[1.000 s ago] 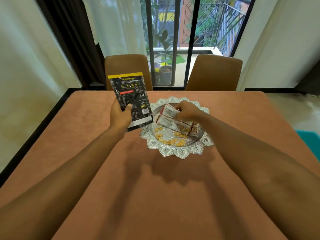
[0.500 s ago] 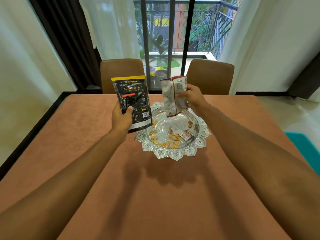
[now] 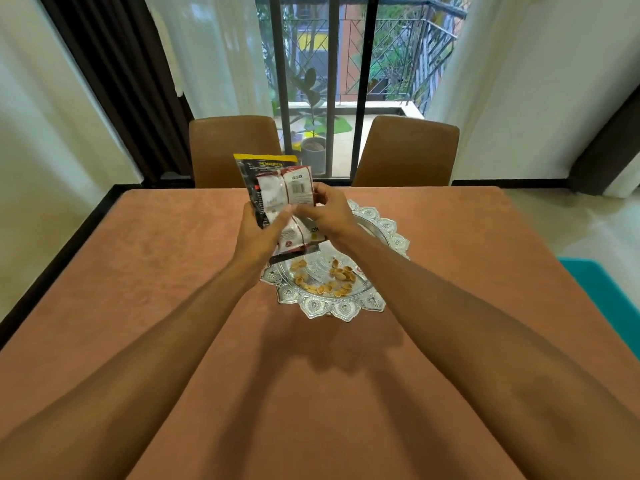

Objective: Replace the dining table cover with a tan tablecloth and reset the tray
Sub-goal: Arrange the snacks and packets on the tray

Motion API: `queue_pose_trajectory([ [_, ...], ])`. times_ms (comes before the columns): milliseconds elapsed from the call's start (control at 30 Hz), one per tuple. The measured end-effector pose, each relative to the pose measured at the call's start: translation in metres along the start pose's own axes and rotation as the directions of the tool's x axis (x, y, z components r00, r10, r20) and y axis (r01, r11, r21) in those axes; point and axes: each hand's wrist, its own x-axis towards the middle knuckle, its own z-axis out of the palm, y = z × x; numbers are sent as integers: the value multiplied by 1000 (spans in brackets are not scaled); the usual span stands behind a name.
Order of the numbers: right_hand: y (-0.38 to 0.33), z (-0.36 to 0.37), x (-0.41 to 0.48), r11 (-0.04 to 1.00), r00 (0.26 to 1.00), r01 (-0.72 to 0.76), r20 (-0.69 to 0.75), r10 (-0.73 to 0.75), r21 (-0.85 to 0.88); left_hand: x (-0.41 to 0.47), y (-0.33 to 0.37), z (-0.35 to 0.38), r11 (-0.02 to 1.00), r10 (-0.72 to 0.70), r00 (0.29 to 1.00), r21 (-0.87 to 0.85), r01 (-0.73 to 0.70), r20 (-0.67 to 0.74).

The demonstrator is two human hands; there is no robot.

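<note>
Tan tablecloth (image 3: 166, 271) was seen spread flat over the worktop, covering it edge to edge. Silver tray (image 3: 327, 308) was set on the cloth at centre, slightly to the far side. Loose nut shells (image 3: 334, 282) were scattered in the tray's near half.

Both hands were raised over the tray's far-left part. Left hand (image 3: 258, 233) was curled round a black packet (image 3: 250, 178), held upright. Right hand (image 3: 325, 216) was wrapped round the right edge of a white packet (image 3: 282, 190), pressed flat against the front of the black one. Left thumb was blurred; contact with the white packet could not be confirmed.

Two brown chairs (image 3: 232, 150) were parked at the far edge, with a potted plant (image 3: 313, 147) behind the glass.
</note>
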Motion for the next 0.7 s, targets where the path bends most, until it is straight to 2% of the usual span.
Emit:
queue_pose_trajectory([
  [133,-5,1,-5,987,995,78,67,-69,-140,1,-3,-1,993,-10,997,119,19,-76],
  [233,-2,-25,-15,915,996,61,89,-27,-399,3,-6,-5,986,-5,988,163,31,-154],
  [300,5,-55,-24,767,994,39,104,36,-640,4,-8,-9,989,-27,981,137,54,-192],
  [367,12,-81,-34,553,980,24,129,152,-833,5,-11,-12,990,-55,974,118,82,-220],
  [433,17,-95,-45,362,968,41,127,218,-931,4,-13,-11,991,-63,972,102,88,-227],
  [500,21,-98,-55,264,969,70,129,210,-962,2,-13,-7,992,-57,973,100,81,-223],
  [700,28,-87,-61,262,960,87,151,237,-961,0,-8,-3,990,-16,978,134,44,-210],
])
